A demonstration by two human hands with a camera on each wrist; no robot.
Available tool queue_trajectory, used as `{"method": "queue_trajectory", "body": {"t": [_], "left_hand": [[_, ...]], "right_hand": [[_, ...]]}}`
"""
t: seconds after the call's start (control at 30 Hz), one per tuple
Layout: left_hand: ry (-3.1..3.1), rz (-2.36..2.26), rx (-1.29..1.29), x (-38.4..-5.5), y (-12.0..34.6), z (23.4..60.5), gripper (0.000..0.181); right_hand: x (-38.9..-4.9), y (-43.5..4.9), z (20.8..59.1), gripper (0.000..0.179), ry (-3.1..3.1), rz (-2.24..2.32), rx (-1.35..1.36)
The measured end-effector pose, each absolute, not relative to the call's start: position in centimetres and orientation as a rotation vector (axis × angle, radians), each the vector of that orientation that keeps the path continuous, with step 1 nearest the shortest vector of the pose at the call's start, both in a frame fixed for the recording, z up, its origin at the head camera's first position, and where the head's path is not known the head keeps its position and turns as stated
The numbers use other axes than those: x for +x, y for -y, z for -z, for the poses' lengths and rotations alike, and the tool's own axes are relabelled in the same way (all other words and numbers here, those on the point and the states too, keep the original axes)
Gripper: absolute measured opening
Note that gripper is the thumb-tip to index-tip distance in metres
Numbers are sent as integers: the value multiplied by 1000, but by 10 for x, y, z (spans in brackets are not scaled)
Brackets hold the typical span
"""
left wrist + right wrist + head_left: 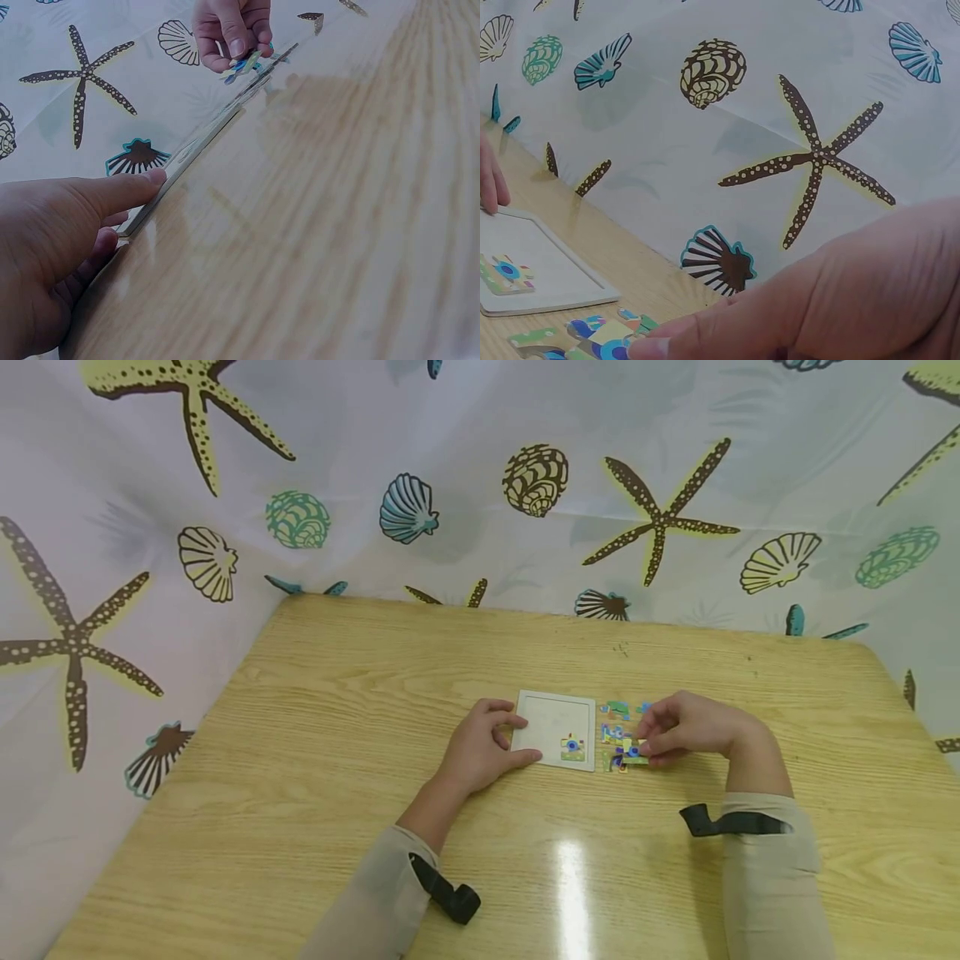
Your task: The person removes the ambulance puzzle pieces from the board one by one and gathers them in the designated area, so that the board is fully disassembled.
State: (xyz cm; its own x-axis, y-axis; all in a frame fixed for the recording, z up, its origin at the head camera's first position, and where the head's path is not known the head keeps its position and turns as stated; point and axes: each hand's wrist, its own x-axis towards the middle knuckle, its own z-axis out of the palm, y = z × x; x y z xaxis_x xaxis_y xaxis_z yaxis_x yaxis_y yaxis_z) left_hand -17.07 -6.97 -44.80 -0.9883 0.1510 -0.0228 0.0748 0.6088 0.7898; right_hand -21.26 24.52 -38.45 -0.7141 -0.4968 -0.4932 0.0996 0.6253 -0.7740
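Note:
A white square puzzle tray (555, 714) lies on the table, with one colourful puzzle piece (573, 748) inside at its lower right. My left hand (480, 747) holds the tray by its left side, thumb near the lower edge and fingers over the left rim. In the left wrist view the thumb (131, 193) rests on the tray's edge. To the right of the tray, my right hand (686, 729) pinches a puzzle piece (633, 750) with a blue round mark, just over other loose pieces. Its fingertips partly cover that piece.
Several loose puzzle pieces (617, 710) lie beside the tray's right edge, some hidden by the right hand. The wooden table (360, 693) runs back to a white cloth (465, 552) printed with shells and starfish. Black straps (742, 822) circle both sleeves.

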Motion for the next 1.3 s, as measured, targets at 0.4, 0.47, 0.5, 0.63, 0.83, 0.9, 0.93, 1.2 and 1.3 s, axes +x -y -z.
{"method": "queue_trajectory", "body": {"t": [0.4,0.47,0.5,0.63,0.83,0.9,0.93,1.2,1.3], "left_hand": [[-2753,-1323,204,-171,69,449,47],[-2753,-1326,203,-171,69,449,47],[-2751,-1327,198,-171,69,449,47],[-2749,-1330,194,-171,69,448,46],[-2745,-1336,183,-172,68,449,46],[-2748,-1335,183,-172,68,449,46],[-2749,-1336,183,-173,68,449,46],[-2747,-1338,182,-173,68,450,47],[-2748,-1336,183,-172,69,450,47]], "right_hand": [[-209,-261,379,14,-2115,981,-162],[-208,-261,378,14,-2137,941,-138],[-208,-261,378,14,-2154,916,-129],[-207,-260,379,16,-2215,823,-90],[-207,-258,377,16,-2256,810,-28],[-208,-257,376,16,-2260,812,-37],[-208,-256,375,16,-2260,814,-44],[-211,-252,377,24,-2239,948,-156],[-212,-248,379,29,-2261,984,-214]]}}
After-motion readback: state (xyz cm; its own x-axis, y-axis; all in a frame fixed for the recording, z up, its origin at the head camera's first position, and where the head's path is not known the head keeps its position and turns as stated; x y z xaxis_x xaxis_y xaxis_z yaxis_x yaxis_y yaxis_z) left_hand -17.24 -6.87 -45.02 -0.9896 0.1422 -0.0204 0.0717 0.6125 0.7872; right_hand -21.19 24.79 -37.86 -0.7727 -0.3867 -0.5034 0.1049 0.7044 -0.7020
